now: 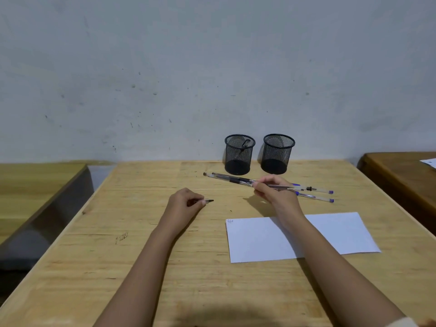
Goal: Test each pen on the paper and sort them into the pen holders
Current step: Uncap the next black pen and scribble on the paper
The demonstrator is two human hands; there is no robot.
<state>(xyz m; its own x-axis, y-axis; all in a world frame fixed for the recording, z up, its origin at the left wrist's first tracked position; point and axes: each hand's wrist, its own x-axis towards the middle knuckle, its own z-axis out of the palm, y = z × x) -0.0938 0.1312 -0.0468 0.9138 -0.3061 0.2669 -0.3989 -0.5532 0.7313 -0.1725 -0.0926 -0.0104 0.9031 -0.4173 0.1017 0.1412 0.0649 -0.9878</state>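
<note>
My right hand [269, 188] is pinched on a thin pen [297, 187] that points to the right, just above a loose row of pens on the wooden table [141, 256]. In that row, black-ended pens [226, 177] lie to the left of this hand and blue-capped pens [324, 191] to its right. My left hand [186, 200] is closed on a small dark piece, seemingly a pen cap [210, 201]. White paper [330, 234] lies under my right forearm, with a small scribble [229, 221] at its top-left corner. Two black mesh pen holders stand by the wall: the left holder [238, 159] has one pen in it, the right holder [278, 156] looks empty.
A grey wall rises right behind the holders. Another wooden table [35, 185] stands to the left across a gap. A darker table [401, 175] with a sheet on it stands at the right edge.
</note>
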